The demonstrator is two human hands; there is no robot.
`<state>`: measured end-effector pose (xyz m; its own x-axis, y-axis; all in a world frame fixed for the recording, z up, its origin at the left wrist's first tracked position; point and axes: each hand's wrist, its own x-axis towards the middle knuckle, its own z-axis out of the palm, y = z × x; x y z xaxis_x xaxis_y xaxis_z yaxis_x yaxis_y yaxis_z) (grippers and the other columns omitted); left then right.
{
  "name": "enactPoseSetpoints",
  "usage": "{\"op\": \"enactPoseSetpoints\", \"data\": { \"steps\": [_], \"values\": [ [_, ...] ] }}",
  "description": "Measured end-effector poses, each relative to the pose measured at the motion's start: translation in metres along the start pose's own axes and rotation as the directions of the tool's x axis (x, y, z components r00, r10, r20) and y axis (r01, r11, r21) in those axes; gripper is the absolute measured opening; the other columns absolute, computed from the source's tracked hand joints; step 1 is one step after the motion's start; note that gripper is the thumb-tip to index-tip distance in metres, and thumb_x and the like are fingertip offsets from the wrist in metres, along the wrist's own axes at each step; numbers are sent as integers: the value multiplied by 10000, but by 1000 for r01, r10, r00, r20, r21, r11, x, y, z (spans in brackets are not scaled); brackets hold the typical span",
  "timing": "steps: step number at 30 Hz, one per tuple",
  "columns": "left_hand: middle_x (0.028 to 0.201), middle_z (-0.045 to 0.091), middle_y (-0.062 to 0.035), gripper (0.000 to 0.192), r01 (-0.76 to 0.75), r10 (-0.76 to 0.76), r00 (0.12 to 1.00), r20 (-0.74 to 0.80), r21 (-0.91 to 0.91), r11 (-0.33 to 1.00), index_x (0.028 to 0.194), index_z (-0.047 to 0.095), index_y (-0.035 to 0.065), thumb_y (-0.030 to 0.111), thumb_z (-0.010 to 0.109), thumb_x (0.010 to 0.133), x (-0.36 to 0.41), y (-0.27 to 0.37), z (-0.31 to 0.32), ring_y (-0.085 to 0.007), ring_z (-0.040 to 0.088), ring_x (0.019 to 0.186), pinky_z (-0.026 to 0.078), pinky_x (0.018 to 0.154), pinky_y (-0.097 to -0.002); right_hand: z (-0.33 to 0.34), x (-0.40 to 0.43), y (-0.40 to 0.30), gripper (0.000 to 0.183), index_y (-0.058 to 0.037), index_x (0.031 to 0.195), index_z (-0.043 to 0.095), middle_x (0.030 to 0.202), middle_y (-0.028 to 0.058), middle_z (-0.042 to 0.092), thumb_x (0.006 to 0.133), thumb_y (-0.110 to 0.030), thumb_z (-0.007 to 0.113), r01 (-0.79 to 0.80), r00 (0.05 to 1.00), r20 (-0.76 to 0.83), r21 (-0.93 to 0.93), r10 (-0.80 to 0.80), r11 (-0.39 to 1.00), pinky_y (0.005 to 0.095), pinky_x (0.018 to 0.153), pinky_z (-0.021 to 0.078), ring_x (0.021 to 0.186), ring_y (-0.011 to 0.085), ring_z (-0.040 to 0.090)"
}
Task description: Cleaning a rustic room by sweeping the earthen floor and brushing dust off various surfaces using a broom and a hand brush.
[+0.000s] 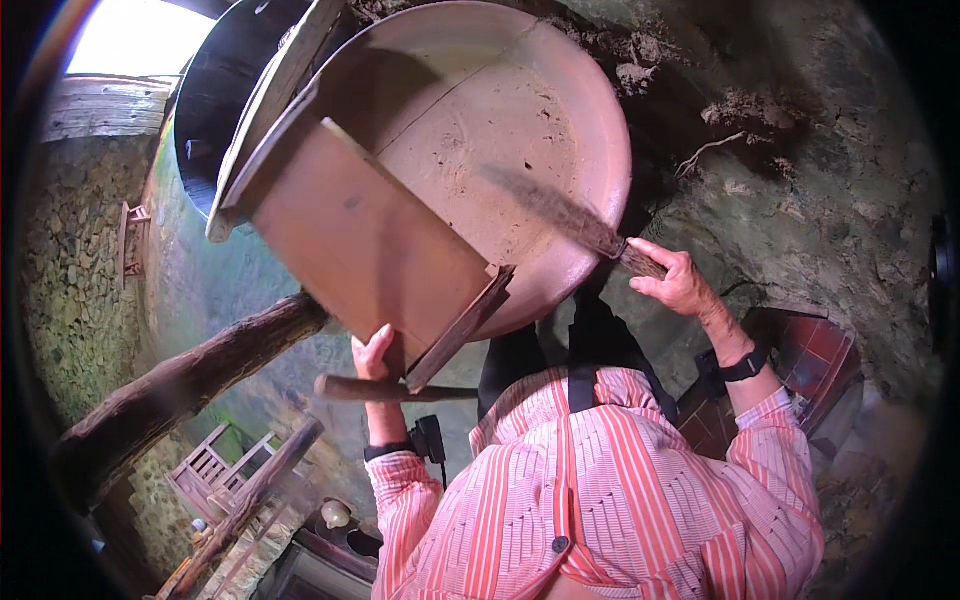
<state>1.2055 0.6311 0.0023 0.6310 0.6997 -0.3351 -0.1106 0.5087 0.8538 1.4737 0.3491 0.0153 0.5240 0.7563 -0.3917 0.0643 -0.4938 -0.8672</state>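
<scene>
My right hand (671,277) is closed on the handle of a long, dark-bristled brush (570,217). The brush lies over the right part of a large, round, shallow basin (517,97) with dark crumbs on its floor and a thin crack line. My left hand (373,354) holds the lower edge of a flat reddish-brown board (360,225) with a dark wooden strip (461,330) along its near side. The board is tilted over the basin's left side. How far my left fingers reach underneath is hidden.
A thick wooden log (195,382) slants at the left. A big dark round vessel (217,97) stands at the upper left, behind a curved wooden piece (270,105). Wooden chairs (217,465) are at the lower left. A rough earthen wall (810,172) rises at the right, above red tiles (814,345).
</scene>
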Motion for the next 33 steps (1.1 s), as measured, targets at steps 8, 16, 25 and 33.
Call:
{"op": "enactPoseSetpoints", "data": {
  "steps": [8,16,25,33],
  "values": [
    [871,515,-39,342,12,31,988,-148,284,959,946,468,18,49,582,626,-28,10,-21,-141,489,793,391,718,-268,4,40,-19,325,-178,998,526,776,150,570,699,-301,496,161,909,414,-471,56,867,373,633,437,708,307,548],
    [896,512,-55,376,46,-9,969,-246,145,988,989,444,6,37,577,639,-40,8,-15,-137,488,794,394,716,-256,-28,26,-29,313,-122,1016,492,734,184,553,728,-243,487,-167,940,-336,-614,-64,772,407,577,430,718,335,541],
    [908,514,-62,375,22,30,951,-307,165,986,989,445,2,28,582,641,-38,5,-19,-141,496,794,392,735,-253,92,57,-46,345,-158,1080,473,731,160,568,737,-187,470,321,944,262,-575,-202,753,369,583,452,656,296,564],
    [919,522,-91,376,-39,88,946,-311,161,986,991,454,-21,53,556,637,-41,2,-32,-185,515,819,402,746,-293,34,58,-29,386,-129,1124,432,650,171,557,739,-125,417,-84,922,-359,-557,-148,826,405,517,436,581,300,553]
  ]
}}
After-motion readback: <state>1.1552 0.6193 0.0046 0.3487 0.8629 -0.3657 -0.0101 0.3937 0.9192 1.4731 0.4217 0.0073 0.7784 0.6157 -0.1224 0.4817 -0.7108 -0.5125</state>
